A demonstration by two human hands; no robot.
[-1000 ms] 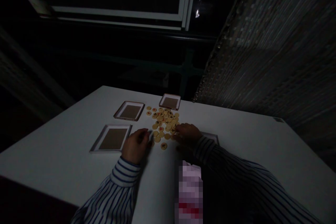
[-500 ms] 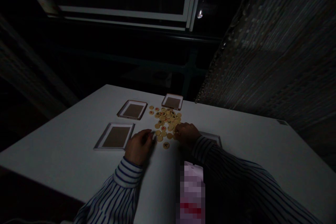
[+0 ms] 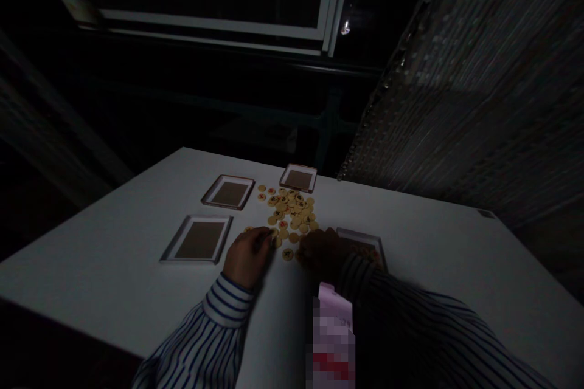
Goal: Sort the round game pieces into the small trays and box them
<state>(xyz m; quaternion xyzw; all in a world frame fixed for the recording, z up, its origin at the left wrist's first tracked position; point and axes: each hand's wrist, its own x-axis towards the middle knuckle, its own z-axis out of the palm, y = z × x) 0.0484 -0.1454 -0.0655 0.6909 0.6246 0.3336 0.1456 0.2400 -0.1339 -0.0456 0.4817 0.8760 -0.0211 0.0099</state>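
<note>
A heap of round cream-coloured game discs (image 3: 292,213) with red and black marks lies on the white table (image 3: 114,255), toward its far corner. The left hand (image 3: 249,257) rests at the heap's near left side, fingers curled, tips on a disc; whether they pinch it I cannot tell. The right hand (image 3: 322,249), in deep shadow, covers the near right discs, its fingers perhaps loosely bent. Four shallow white-rimmed brown trays (image 3: 198,239) ring the heap, one just beside the right wrist.
</note>
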